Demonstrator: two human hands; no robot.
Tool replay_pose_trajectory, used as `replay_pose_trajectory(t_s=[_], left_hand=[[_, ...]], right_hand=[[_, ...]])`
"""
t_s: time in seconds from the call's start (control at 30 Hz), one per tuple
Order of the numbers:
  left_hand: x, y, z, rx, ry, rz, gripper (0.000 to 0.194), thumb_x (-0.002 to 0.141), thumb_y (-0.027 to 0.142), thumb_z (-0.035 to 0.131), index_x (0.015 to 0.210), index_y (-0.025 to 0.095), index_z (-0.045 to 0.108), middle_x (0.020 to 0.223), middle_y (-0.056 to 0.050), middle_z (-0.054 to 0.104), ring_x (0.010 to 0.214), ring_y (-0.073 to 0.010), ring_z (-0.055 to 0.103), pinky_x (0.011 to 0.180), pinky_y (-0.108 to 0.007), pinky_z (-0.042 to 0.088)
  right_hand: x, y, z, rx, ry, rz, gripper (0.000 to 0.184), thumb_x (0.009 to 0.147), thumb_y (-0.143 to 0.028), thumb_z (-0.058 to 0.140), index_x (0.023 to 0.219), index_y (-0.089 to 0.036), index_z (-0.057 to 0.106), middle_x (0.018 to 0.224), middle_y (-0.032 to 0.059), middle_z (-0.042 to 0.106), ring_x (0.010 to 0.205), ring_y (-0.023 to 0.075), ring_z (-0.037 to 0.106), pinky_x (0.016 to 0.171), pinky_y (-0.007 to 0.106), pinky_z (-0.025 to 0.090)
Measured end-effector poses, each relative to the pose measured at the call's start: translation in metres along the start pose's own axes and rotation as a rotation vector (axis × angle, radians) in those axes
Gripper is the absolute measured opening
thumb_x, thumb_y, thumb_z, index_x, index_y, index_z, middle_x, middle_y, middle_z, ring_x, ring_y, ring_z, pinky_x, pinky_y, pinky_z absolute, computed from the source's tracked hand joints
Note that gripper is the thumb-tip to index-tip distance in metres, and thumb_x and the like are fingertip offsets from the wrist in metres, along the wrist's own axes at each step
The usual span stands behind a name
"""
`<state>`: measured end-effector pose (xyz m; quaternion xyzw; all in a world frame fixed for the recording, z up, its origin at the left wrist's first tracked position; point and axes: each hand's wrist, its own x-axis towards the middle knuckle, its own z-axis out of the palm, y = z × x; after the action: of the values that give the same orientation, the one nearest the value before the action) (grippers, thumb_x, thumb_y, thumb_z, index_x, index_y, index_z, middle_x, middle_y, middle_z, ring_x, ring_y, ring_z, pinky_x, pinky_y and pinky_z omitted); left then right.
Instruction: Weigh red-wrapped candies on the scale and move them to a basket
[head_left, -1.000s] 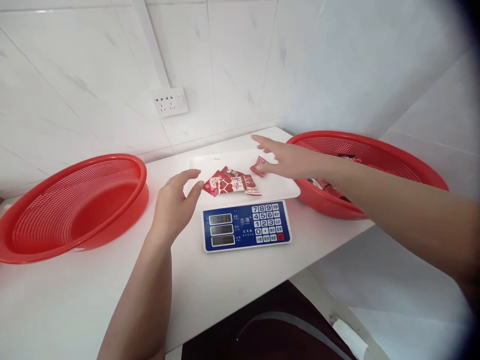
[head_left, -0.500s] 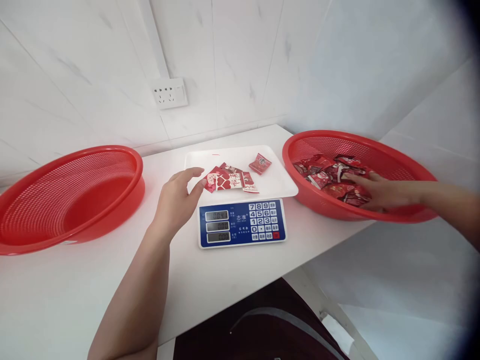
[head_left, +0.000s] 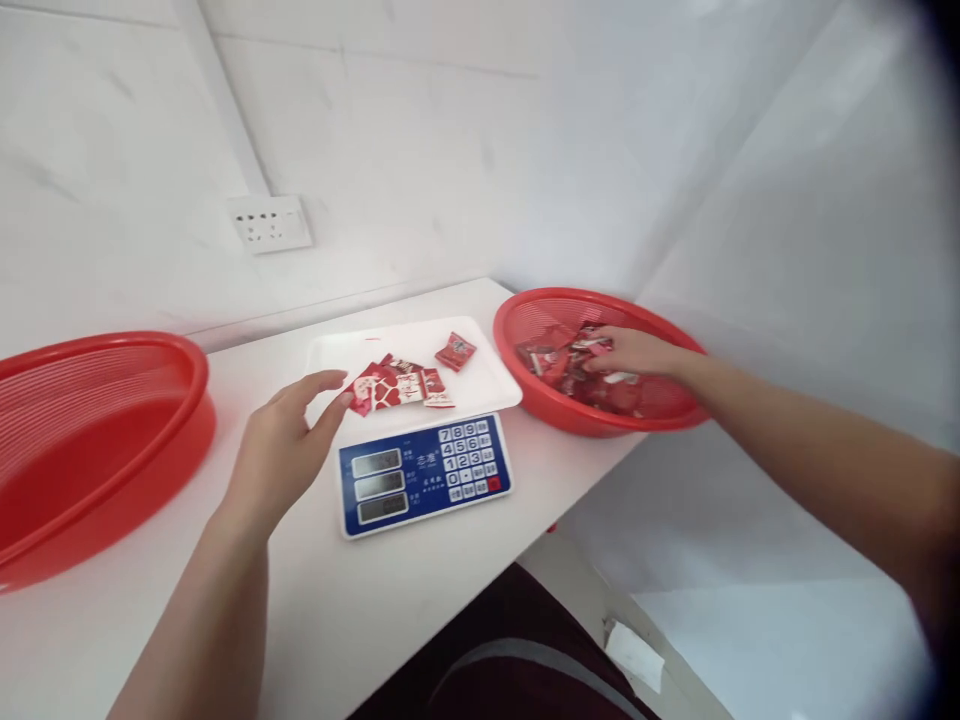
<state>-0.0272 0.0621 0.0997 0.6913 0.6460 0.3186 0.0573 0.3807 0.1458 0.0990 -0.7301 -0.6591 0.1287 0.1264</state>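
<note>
A blue-faced scale (head_left: pixel 424 474) with a white tray (head_left: pixel 487 378) stands on the white counter. Several red packets (head_left: pixel 396 386) lie on the tray, with one more packet (head_left: pixel 455 351) apart at the back. My left hand (head_left: pixel 281 452) hovers open at the tray's left edge, fingertips close to the packets, holding nothing. My right hand (head_left: pixel 631 353) reaches into the right red basket (head_left: pixel 592 412), resting among the red packets (head_left: pixel 559 362) there with fingers curled; what it holds, if anything, is hidden.
A second red mesh basket (head_left: pixel 90 420) sits at the left on the counter. A wall socket (head_left: pixel 271 222) is on the tiled wall behind. The counter's front edge (head_left: pixel 480 590) runs diagonally, with white walls close on the right.
My right hand left the scale tray, went into the right basket and moved further among the packets. The view swung right. My left hand stayed by the tray.
</note>
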Motion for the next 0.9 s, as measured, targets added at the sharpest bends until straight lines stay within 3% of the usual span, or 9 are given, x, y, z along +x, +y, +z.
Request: replay_pose_trajectory(t_s=[0.17, 0.27, 0.33, 0.43, 0.53, 0.6, 0.73, 0.9], left_hand=[[0.002, 0.004, -0.003, 0.067, -0.028, -0.071, 0.033, 0.081, 0.051, 0.045, 0.105, 0.033, 0.058, 0.109, 0.002, 0.066, 0.048, -0.0106, 0.049, 0.062, -0.030, 0.047], [0.002, 0.009, -0.005, 0.056, -0.046, -0.124, 0.032, 0.080, 0.051, 0.045, 0.105, 0.034, 0.057, 0.107, 0.003, 0.066, 0.046, -0.0107, 0.048, 0.060, -0.030, 0.046], [0.002, 0.011, -0.006, 0.049, -0.068, -0.142, 0.033, 0.079, 0.051, 0.046, 0.106, 0.034, 0.057, 0.107, 0.003, 0.065, 0.047, -0.0111, 0.048, 0.060, -0.030, 0.046], [0.003, 0.014, -0.006, 0.060, -0.101, -0.154, 0.034, 0.079, 0.052, 0.045, 0.105, 0.034, 0.058, 0.103, 0.004, 0.067, 0.047, -0.0121, 0.049, 0.060, -0.030, 0.046], [0.002, 0.015, -0.006, 0.060, -0.088, -0.134, 0.033, 0.079, 0.051, 0.045, 0.103, 0.033, 0.058, 0.099, 0.003, 0.068, 0.046, -0.0124, 0.049, 0.058, -0.030, 0.045], [0.002, 0.014, -0.007, 0.055, -0.071, -0.119, 0.033, 0.079, 0.051, 0.045, 0.104, 0.034, 0.058, 0.099, 0.003, 0.068, 0.046, -0.0124, 0.049, 0.058, -0.030, 0.045], [0.001, 0.014, -0.008, 0.057, -0.083, -0.138, 0.033, 0.080, 0.051, 0.044, 0.105, 0.034, 0.057, 0.096, 0.004, 0.067, 0.046, -0.0122, 0.048, 0.060, -0.030, 0.045], [0.001, 0.017, -0.011, 0.042, -0.100, -0.168, 0.033, 0.081, 0.049, 0.044, 0.106, 0.033, 0.057, 0.086, 0.004, 0.068, 0.048, -0.0143, 0.050, 0.061, -0.031, 0.044]], right_hand=[[0.016, -0.002, -0.010, 0.389, -0.118, -0.020, 0.074, 0.078, -0.051, 0.055, 0.141, -0.026, 0.025, 0.142, 0.0102, 0.038, 0.106, 0.0206, 0.057, 0.072, 0.026, 0.053], [0.020, 0.007, -0.015, 0.310, -0.220, 0.002, 0.060, 0.074, -0.044, 0.061, 0.128, -0.024, 0.046, 0.132, 0.0099, 0.049, 0.108, 0.0239, 0.055, 0.075, 0.029, 0.052], [0.017, 0.014, -0.013, 0.152, -0.370, -0.025, 0.045, 0.068, -0.036, 0.066, 0.109, -0.020, 0.062, 0.116, 0.0097, 0.060, 0.104, 0.0266, 0.057, 0.077, 0.032, 0.050], [0.010, 0.020, -0.001, -0.046, -0.572, -0.090, 0.050, 0.056, -0.030, 0.072, 0.105, -0.022, 0.065, 0.105, 0.0080, 0.065, 0.097, 0.0283, 0.060, 0.077, 0.035, 0.048], [0.004, 0.023, 0.015, -0.155, -0.536, -0.095, 0.068, 0.047, -0.022, 0.074, 0.114, -0.025, 0.061, 0.115, 0.0099, 0.060, 0.101, 0.0315, 0.057, 0.078, 0.038, 0.047], [0.002, 0.025, 0.024, -0.175, -0.480, -0.082, 0.069, 0.047, -0.019, 0.073, 0.114, -0.026, 0.060, 0.116, 0.0110, 0.059, 0.102, 0.0335, 0.056, 0.078, 0.040, 0.046], [-0.002, 0.027, 0.031, -0.160, -0.398, -0.047, 0.056, 0.052, -0.019, 0.069, 0.107, -0.026, 0.060, 0.098, 0.0101, 0.063, 0.089, 0.0320, 0.059, 0.071, 0.039, 0.045], [-0.005, 0.020, 0.021, 0.022, -0.352, -0.057, 0.029, 0.058, -0.024, 0.069, 0.086, -0.022, 0.060, 0.078, 0.0023, 0.065, 0.071, 0.0216, 0.061, 0.061, 0.029, 0.046]])
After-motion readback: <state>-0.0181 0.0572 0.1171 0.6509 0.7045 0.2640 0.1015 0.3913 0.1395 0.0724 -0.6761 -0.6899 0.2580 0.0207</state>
